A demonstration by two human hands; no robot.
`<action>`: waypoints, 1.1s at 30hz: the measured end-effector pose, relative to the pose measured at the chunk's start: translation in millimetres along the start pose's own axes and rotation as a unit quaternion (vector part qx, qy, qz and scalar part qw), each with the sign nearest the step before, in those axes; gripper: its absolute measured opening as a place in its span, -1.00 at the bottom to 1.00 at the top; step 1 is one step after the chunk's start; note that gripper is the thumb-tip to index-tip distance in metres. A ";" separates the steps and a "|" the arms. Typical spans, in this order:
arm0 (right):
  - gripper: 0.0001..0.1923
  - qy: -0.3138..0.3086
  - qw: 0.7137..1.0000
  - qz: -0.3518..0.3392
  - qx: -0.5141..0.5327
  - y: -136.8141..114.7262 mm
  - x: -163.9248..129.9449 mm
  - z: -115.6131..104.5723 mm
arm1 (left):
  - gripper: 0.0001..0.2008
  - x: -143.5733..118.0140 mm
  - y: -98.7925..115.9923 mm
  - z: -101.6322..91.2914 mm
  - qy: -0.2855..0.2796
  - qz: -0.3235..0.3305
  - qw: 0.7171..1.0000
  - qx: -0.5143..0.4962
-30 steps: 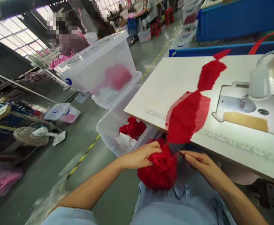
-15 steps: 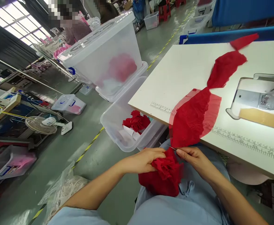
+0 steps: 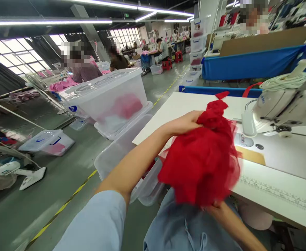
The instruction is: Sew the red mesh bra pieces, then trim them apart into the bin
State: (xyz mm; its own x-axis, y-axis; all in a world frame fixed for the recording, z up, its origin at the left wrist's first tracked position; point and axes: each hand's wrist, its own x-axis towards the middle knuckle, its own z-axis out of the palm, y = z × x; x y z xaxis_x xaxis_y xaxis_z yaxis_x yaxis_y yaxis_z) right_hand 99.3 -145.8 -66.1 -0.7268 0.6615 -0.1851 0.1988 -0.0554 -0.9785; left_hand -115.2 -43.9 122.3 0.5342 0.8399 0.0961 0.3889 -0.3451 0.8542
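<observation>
A bunched mass of red fabric (image 3: pixel 200 164), with sheer lighter red edges, hangs over the front edge of the white sewing table (image 3: pixel 155 120). My left hand (image 3: pixel 185 122) is closed on its upper part, the fingers partly buried in the folds. Below the bundle, close to my lap, is my right hand (image 3: pixel 215 208); it looks curled, but the fabric and blur hide most of its fingers and whatever they hold. A narrow red piece (image 3: pixel 222 94) sticks out at the top of the bundle.
To the right stands a sewing machine (image 3: pixel 286 101) with cord on top. A lidded clear bin (image 3: pixel 108 104) is at the left, above an open clear bin (image 3: pixel 103 160). Co-workers sit farther back. A fan (image 3: pixel 6 172) stands on the floor.
My left hand has lifted the red fabric from my lap up over the table, gathering the strip that lay there. The thin metal tool in my right hand is now hidden. The view has tilted up.
</observation>
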 end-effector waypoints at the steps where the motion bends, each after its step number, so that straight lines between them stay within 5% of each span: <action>1: -0.42 -0.004 1.000 -0.004 -0.013 -0.8 -1.9 -0.7 | -0.77 19.2 -14.4 0.5 -0.001 -0.055 0.997 0.056; 5: -0.28 -0.004 0.999 0.004 -0.046 4.6 -11.2 -8.2 | -0.59 59.1 -65.3 12.2 0.064 -0.216 0.950 0.218; 9: -0.40 -0.023 0.999 0.003 -0.029 -5.9 -25.1 -25.8 | -0.47 48.4 -76.3 17.2 0.115 -0.285 0.914 0.265; 12: -0.58 -0.097 0.991 -0.064 0.065 -30.0 -31.9 -40.2 | -0.69 11.1 -59.6 27.4 0.079 -0.266 0.929 0.243; 16: -0.61 -0.141 0.966 -0.105 0.191 -49.8 -26.5 -42.4 | -0.86 -75.2 -30.3 59.8 0.021 -0.197 0.965 0.170; 22: -0.55 -0.049 0.980 0.060 0.183 -35.1 -3.5 -4.8 | -0.62 -188.2 -14.4 102.3 -0.074 -0.243 0.961 0.113; 26: -0.48 -0.086 0.971 0.132 0.182 -27.4 5.5 15.2 | -0.64 -216.3 -15.4 118.1 -0.046 -0.263 0.959 0.099; 33: -0.46 -0.138 0.969 0.135 0.155 -29.3 5.9 19.9 | -0.49 -229.8 -16.9 131.1 -0.046 -0.195 0.967 0.157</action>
State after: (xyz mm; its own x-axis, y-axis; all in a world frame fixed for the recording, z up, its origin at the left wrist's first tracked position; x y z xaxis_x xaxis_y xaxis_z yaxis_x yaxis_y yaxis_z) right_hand 76.1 -155.2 -40.4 -0.8324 0.3682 -0.4142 0.2304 -0.4498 -0.8629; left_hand -146.1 -286.0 18.7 0.3590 0.8964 -0.2599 0.7757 -0.1317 0.6172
